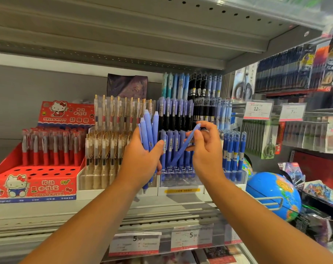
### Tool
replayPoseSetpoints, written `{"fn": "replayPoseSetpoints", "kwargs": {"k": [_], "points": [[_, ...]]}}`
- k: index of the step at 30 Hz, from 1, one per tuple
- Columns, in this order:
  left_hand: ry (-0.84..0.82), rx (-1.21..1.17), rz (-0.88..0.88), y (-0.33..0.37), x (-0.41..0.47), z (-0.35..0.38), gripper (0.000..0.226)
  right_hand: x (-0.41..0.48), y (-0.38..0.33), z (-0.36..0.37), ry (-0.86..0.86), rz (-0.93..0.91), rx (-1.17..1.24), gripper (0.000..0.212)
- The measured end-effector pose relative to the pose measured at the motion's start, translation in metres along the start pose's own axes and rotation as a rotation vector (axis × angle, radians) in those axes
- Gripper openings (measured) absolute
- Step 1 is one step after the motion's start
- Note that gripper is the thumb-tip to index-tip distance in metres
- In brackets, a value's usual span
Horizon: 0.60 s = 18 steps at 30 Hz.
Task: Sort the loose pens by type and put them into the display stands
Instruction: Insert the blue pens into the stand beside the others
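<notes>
A bunch of light blue plastic pens (149,130) is gripped upright in the left hand (142,161), with the fingers curled round it; one more light blue pen (182,147) is pinched in the right hand (205,149); this single pen is held on a slant, top up and to the right, tip down and to the left; the tip is aimed at the empty holes of the clear plastic display stand (181,181) just below, and the right hand is nearer to them; "HELLO KITTY" can be read on the red cardboard pen box (32,185); "5.00" is printed on the white price tag (137,239).
</notes>
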<state>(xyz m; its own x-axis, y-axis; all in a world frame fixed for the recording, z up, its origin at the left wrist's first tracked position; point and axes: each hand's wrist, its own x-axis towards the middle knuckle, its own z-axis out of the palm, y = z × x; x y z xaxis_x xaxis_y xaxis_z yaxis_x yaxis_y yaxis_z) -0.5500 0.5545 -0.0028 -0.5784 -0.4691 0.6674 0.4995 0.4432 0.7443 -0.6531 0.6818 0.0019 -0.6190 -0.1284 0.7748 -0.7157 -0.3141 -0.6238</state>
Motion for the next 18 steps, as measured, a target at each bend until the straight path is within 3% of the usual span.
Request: {"fn": "replayPoseSetpoints", "kwargs": {"k": [8,18], "points": [[-0.031,0.047,0.023,0.0,-0.001,0.001,0.045,0.003,0.005,0.01,-0.18,0.025,-0.239,0.017],[-0.064,0.064,-0.011,0.0,-0.001,0.002,0.043,0.001,0.01,0.012,-0.258,-0.013,-0.483,0.037]]}}
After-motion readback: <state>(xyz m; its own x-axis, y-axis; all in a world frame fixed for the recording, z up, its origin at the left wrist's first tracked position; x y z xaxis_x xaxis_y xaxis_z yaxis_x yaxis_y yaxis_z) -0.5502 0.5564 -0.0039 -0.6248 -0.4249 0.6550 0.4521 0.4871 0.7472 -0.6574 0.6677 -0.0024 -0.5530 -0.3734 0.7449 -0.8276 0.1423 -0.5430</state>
